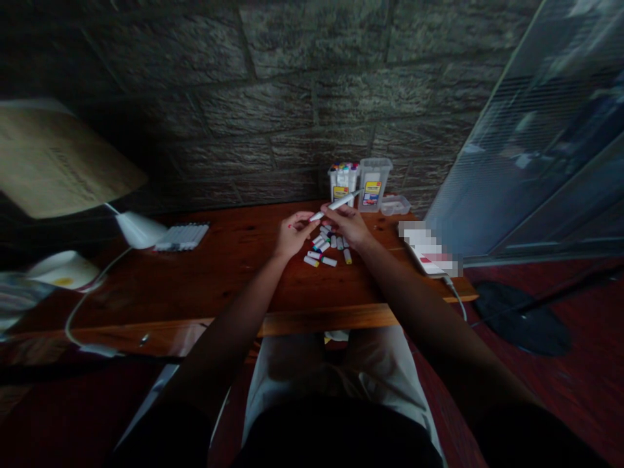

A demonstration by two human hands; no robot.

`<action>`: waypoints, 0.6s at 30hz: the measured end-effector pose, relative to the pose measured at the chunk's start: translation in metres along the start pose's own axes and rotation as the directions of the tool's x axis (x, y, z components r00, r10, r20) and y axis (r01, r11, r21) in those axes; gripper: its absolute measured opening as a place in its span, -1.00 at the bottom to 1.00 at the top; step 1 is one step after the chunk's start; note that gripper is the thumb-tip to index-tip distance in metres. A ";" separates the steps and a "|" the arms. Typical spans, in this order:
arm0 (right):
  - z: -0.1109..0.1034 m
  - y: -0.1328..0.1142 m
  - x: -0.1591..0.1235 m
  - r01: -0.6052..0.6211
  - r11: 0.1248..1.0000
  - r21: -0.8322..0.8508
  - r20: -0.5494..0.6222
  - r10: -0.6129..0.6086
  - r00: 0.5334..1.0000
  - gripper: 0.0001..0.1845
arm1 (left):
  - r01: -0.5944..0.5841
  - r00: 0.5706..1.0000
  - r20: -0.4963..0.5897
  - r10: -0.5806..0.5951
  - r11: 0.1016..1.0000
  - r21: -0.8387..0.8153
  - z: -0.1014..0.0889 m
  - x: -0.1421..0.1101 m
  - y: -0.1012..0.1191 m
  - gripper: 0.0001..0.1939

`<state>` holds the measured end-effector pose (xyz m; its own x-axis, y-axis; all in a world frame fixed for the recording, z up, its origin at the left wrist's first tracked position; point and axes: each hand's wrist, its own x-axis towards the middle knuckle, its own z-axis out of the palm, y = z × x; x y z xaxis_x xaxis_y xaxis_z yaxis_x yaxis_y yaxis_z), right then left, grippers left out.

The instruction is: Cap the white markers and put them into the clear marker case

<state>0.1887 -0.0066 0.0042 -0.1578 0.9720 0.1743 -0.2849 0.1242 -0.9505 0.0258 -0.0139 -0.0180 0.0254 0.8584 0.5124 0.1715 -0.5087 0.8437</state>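
Observation:
A white marker (341, 201) is held slantwise above the table, its thin uncapped tip pointing up to the right. My right hand (351, 226) is closed around its middle. The fingers of my left hand (294, 235) pinch at its lower left end; a small red spot shows by those fingers, too small to name. Under and between both hands lie several loose white marker caps (329, 262) with yellow, green, purple and blue ends. Some of them are partly hidden by my right hand.
Behind the hands stand a clear case (343, 177) full of markers and a second clear case (383, 169), with a clear lid (396, 205) beside it. Several white markers (182, 236) lie in a row at left, near a lamp (139, 229) and a paper cup (63, 270). A cord (73, 318) crosses the edge.

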 end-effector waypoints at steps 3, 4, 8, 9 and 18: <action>0.000 0.000 0.001 0.010 1.000 -0.026 0.001 -0.010 1.000 -0.62 | -0.010 1.000 -0.003 0.010 1.000 0.007 0.000 -0.001 0.002 -0.70; 0.000 0.001 0.001 0.010 0.999 -0.041 -0.004 -0.010 1.000 -0.63 | -0.013 1.000 -0.002 0.013 1.000 0.010 0.000 -0.001 0.003 -0.70; -0.001 0.000 0.000 0.005 0.997 -0.071 -0.016 -0.006 1.000 -0.63 | -0.001 1.000 0.017 0.001 1.000 0.011 0.000 -0.001 0.002 -0.69; -0.001 0.000 -0.001 0.005 0.998 -0.070 -0.015 -0.006 1.000 -0.63 | 0.002 1.000 0.021 -0.002 1.000 0.007 0.000 0.000 0.001 -0.69; -0.002 0.005 0.004 0.083 0.994 -0.074 -0.030 -0.085 0.996 -0.61 | -0.015 1.000 0.016 0.014 1.000 0.007 0.000 0.001 -0.001 -0.71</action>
<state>0.1881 -0.0018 -0.0005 -0.1041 0.9634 0.2470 -0.2263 0.2189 -0.9491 0.0254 -0.0132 -0.0181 0.0438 0.8519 0.5219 0.1780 -0.5207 0.8350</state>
